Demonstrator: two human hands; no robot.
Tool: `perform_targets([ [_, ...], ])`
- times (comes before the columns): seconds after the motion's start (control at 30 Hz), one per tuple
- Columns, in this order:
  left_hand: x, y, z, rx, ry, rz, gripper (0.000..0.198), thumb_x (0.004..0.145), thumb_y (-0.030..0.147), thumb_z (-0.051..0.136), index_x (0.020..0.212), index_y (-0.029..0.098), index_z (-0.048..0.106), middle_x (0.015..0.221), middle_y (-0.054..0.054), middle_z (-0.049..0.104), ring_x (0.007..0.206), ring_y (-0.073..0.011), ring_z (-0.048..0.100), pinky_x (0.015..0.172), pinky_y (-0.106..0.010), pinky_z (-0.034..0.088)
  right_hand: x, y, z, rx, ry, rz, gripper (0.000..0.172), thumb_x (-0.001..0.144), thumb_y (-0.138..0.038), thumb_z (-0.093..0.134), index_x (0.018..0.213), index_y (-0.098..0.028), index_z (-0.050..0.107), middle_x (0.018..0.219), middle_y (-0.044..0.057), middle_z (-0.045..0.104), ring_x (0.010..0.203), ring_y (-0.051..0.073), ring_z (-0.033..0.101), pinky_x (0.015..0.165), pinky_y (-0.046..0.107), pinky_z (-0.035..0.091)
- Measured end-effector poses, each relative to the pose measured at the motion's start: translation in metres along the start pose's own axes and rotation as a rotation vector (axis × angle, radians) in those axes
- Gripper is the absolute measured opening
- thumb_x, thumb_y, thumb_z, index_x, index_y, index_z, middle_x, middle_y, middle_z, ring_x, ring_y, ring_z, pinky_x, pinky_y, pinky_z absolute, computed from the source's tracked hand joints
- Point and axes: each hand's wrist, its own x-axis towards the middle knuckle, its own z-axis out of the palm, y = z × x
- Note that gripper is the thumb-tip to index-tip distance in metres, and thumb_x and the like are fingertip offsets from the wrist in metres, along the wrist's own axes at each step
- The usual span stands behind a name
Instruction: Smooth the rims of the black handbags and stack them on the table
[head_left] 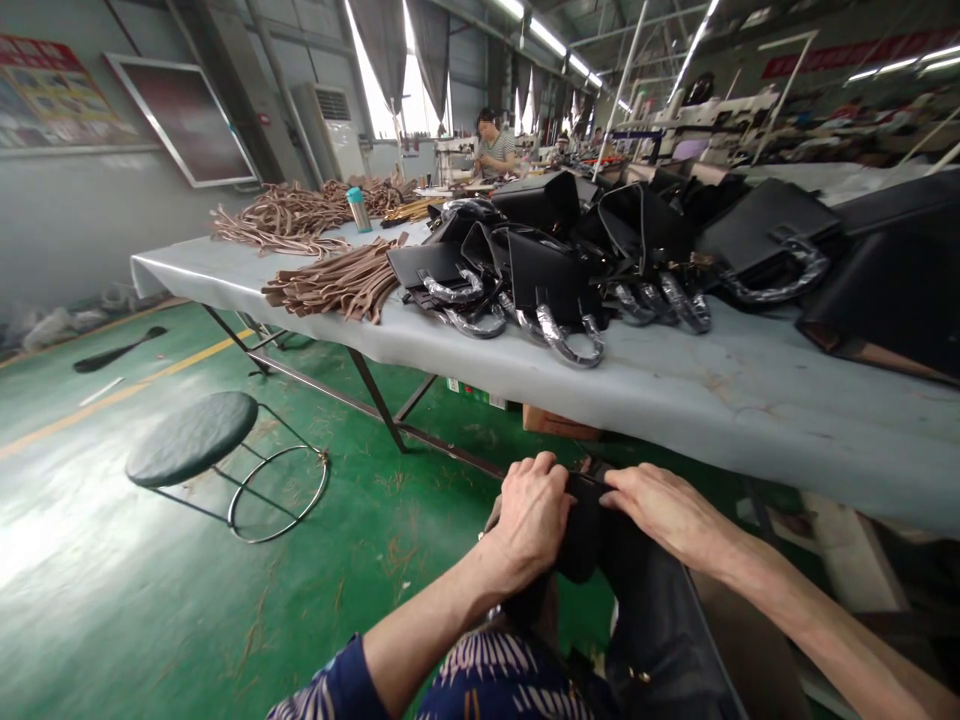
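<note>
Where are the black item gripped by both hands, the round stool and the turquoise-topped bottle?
Black item (651, 595): head view, on its dark panel.
Round stool (193, 436): head view, on its seat.
Turquoise-topped bottle (361, 214): head view, on its side.

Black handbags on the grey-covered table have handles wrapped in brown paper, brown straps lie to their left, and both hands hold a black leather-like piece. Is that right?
No: the head view shows the handles wrapped in clear plastic, not brown paper. The black handbags, brown straps and the black leather-like piece in the left hand and right hand are as stated.
</note>
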Motion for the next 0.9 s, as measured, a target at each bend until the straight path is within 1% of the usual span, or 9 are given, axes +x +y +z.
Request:
perform_targets([
  [0.03,0.003,0.0,0.001,-0.014,-0.012,-0.01,0.01,0.08,0.028,0.05,0.08,0.018,0.049,0.093,-0.004,0.054,0.083,-0.0189,0.051,0.075,-0.031,0.041,-0.001,0.0,0.0,0.008,0.003,-0.005,0.02,0.084,-0.027,0.044,0.068,-0.022,0.055,0.073,0.004,0.065,0.077,0.02,0.06,0.065,0.027,0.038],
  [0.1,0.006,-0.003,0.0,-0.04,-0.034,0.015,0.003,0.08,0.021,0.046,0.08,0.018,0.048,0.088,-0.003,0.054,0.078,-0.017,0.051,0.069,-0.028,0.041,-0.001,0.002,0.0,0.021,0.002,-0.007,0.02,0.084,-0.027,0.044,0.067,-0.021,0.055,0.072,0.004,0.065,0.076,0.019,0.06,0.065,0.027,0.038],
  [0.2,0.008,-0.006,-0.001,-0.09,-0.052,0.09,0.008,0.082,0.015,0.038,0.082,0.018,0.045,0.086,-0.003,0.053,0.072,-0.0152,0.051,0.064,-0.026,0.041,-0.001,0.004,0.001,0.048,-0.007,0.004,0.02,0.083,-0.026,0.045,0.068,-0.021,0.055,0.071,0.004,0.064,0.074,0.018,0.06,0.063,0.026,0.037],
  [0.3,0.009,-0.01,0.001,-0.143,-0.033,0.089,0.009,0.083,0.014,0.035,0.083,0.017,0.044,0.084,-0.004,0.054,0.071,-0.0148,0.052,0.063,-0.025,0.04,-0.001,0.005,0.002,0.072,-0.006,-0.007,0.02,0.083,-0.026,0.045,0.069,-0.021,0.056,0.07,0.003,0.064,0.073,0.017,0.06,0.063,0.025,0.037],
  [0.43,0.015,-0.014,0.01,-0.209,0.011,0.042,0.009,0.079,0.012,0.038,0.076,0.018,0.044,0.073,-0.001,0.053,0.064,-0.0126,0.049,0.059,-0.022,0.036,-0.001,0.004,0.003,0.057,-0.009,-0.005,0.021,0.084,-0.027,0.045,0.068,-0.02,0.057,0.07,0.004,0.064,0.073,0.018,0.06,0.062,0.026,0.037],
  [0.6,0.023,-0.018,0.016,-0.279,0.017,0.0,0.007,0.074,0.014,0.045,0.069,0.018,0.044,0.066,0.002,0.052,0.057,-0.0101,0.045,0.052,-0.02,0.031,-0.001,0.003,0.005,0.049,-0.004,-0.007,0.021,0.084,-0.026,0.044,0.068,-0.02,0.057,0.069,0.005,0.064,0.073,0.019,0.06,0.061,0.026,0.037],
  [0.8,0.026,-0.019,0.014,-0.309,0.026,-0.025,0.004,0.073,0.014,0.049,0.071,0.018,0.049,0.064,0.003,0.053,0.056,-0.0099,0.045,0.051,-0.02,0.03,0.001,0.004,0.007,0.053,-0.011,0.001,0.022,0.083,-0.026,0.045,0.065,-0.02,0.056,0.066,0.004,0.063,0.069,0.018,0.061,0.058,0.025,0.035],
  [0.9,0.027,-0.019,0.012,-0.293,0.028,-0.007,0.008,0.073,0.014,0.048,0.077,0.018,0.054,0.066,0.002,0.056,0.059,-0.0115,0.048,0.053,-0.02,0.032,0.001,0.002,0.006,0.066,-0.025,0.015,0.022,0.083,-0.026,0.046,0.064,-0.02,0.056,0.065,0.004,0.063,0.067,0.018,0.061,0.057,0.025,0.034],
])
